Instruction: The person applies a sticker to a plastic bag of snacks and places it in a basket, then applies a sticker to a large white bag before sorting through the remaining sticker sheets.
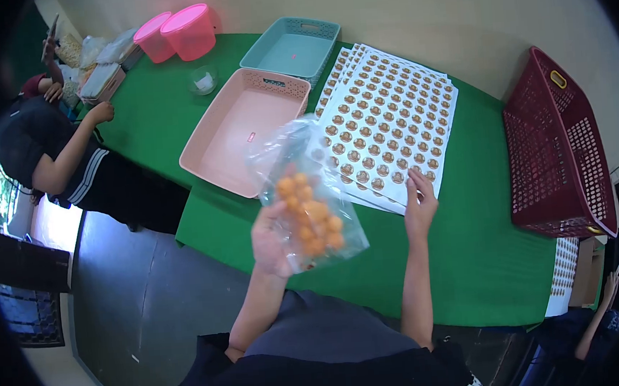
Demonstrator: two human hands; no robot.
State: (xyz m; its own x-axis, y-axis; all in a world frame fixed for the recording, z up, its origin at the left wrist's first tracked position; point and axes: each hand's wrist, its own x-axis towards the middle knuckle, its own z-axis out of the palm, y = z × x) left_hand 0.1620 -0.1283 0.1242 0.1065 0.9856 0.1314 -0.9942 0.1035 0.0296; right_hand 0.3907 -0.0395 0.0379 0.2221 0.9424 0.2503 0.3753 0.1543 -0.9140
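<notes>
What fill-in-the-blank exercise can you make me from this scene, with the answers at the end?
1. The person's left hand holds a clear bag with round pieces coloured ____.
2. The right hand is at the edge of the printed sheets, which lie on a ____ table covering.
3. The bright pink tubs by the wall number ____.

Answers: orange; green; two.

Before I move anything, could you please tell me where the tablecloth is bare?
The widest bare patch of green tablecloth lies between the sticker sheets and the maroon basket, running to the near edge. Another lies left of the peach basket, below the clear bowl. The teal basket, peach basket and sticker sheets crowd the middle.
</notes>
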